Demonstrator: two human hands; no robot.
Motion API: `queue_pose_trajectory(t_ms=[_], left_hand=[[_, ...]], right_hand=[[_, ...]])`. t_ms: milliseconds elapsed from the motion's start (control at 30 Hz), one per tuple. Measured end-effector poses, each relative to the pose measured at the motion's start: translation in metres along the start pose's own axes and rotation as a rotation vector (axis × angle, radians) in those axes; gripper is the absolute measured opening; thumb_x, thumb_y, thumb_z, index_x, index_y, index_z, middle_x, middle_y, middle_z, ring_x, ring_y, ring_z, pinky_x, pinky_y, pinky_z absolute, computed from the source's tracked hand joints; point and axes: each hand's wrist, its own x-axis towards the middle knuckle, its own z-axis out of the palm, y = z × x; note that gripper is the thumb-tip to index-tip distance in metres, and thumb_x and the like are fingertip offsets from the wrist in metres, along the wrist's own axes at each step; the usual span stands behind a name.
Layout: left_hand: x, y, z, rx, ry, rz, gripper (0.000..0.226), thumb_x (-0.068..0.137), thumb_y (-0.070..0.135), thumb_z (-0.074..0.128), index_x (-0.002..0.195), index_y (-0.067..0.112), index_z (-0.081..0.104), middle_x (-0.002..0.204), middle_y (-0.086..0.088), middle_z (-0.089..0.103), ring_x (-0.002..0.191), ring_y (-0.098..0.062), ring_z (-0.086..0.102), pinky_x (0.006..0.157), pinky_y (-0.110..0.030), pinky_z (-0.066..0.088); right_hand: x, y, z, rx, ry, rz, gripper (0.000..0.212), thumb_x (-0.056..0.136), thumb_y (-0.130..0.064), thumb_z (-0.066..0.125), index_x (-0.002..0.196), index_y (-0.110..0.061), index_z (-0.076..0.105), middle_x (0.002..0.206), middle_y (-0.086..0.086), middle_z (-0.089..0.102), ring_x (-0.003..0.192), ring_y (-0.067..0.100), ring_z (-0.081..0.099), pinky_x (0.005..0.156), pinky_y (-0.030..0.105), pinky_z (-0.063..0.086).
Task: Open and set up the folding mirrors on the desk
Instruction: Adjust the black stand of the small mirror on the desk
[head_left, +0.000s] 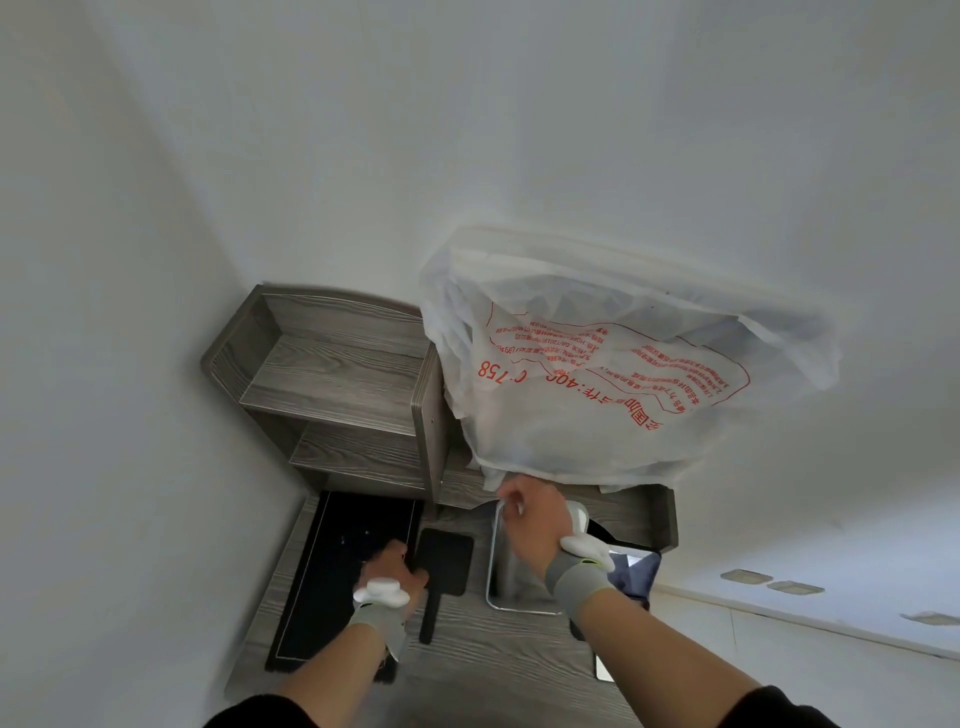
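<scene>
Mirror upright, right hand gripping top

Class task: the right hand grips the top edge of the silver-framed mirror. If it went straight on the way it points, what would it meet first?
Probably the white plastic bag, hanging just beyond the right hand above the mirror; depth is uncertain.

- The right hand covers the top edge of the standing mirror, so the grip there cannot be made out.
- The wrist in front of the mirror hides its right side.
- A dark mirror just right of the standing mirror is mostly hidden behind that wrist.
- The left hand, left of the standing mirror, is blurred; its fingers cannot be told apart.
- The plastic bag above the mirror hides the wall behind; its red print is too small to read.
</scene>
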Motion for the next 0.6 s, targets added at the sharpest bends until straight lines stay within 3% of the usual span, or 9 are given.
queue_pose_trajectory(t_ms=[200, 333, 600], left_hand=[[0.000, 0.000, 0.005, 0.095, -0.026, 0.030, 0.061, 0.085, 0.043, 0.062, 0.139, 0.020, 0.046, 0.130, -0.006, 0.059, 0.121, -0.027, 0.057, 0.095, -0.037, 0.052], [0.002, 0.009, 0.019, 0.153, -0.032, -0.010, 0.056, 0.086, 0.044, 0.063, 0.135, 0.019, 0.049, 0.131, -0.005, 0.060, 0.120, -0.026, 0.060, 0.090, -0.031, 0.051], [0.004, 0.003, 0.041, 0.253, -0.023, -0.059, 0.037, 0.087, 0.034, 0.061, 0.118, 0.014, 0.064, 0.120, -0.005, 0.066, 0.108, -0.022, 0.067, 0.081, -0.026, 0.055]], right_hand=[[-0.006, 0.001, 0.024, -0.007, -0.131, 0.013, 0.022, 0.089, -0.018, 0.050, 0.090, -0.033, 0.065, 0.077, -0.009, 0.063, 0.073, 0.014, 0.060, 0.069, 0.028, 0.048], [-0.011, 0.002, 0.035, -0.003, -0.199, 0.014, 0.022, 0.087, -0.016, 0.054, 0.094, -0.030, 0.069, 0.080, -0.014, 0.063, 0.080, 0.013, 0.064, 0.076, 0.029, 0.053], [-0.019, 0.019, 0.041, -0.034, -0.308, 0.057, 0.020, 0.087, -0.020, 0.055, 0.096, -0.028, 0.071, 0.097, -0.005, 0.074, 0.085, 0.010, 0.065, 0.076, 0.022, 0.049]])
